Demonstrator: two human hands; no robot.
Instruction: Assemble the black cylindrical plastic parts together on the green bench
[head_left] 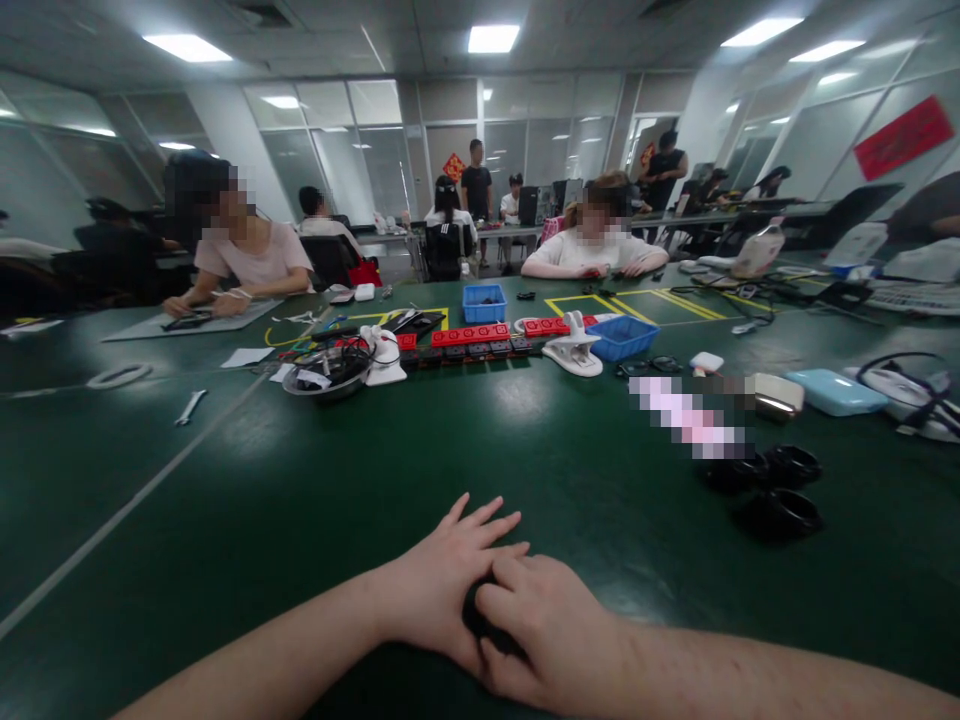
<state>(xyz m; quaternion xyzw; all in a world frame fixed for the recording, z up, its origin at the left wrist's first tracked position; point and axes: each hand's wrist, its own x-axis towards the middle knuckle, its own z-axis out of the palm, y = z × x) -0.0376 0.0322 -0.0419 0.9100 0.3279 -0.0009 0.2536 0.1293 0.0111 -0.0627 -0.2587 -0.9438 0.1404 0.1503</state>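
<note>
At the bottom middle, my left hand lies over the green table with its fingers stretched out and spread. Its thumb side borders a black rounded piece, most of which is hidden between the two hands. My right hand is closed, with bent fingers and thumb around this piece. To the right stand several hollow, black, cup-like pieces; whether the held one is the same kind I cannot tell.
A metal bowl of cables, red socket strips, a white clip base and blue bins stand ahead. A wrench lies left. Cases, including a light-blue one, lie right. Two people sit across the table.
</note>
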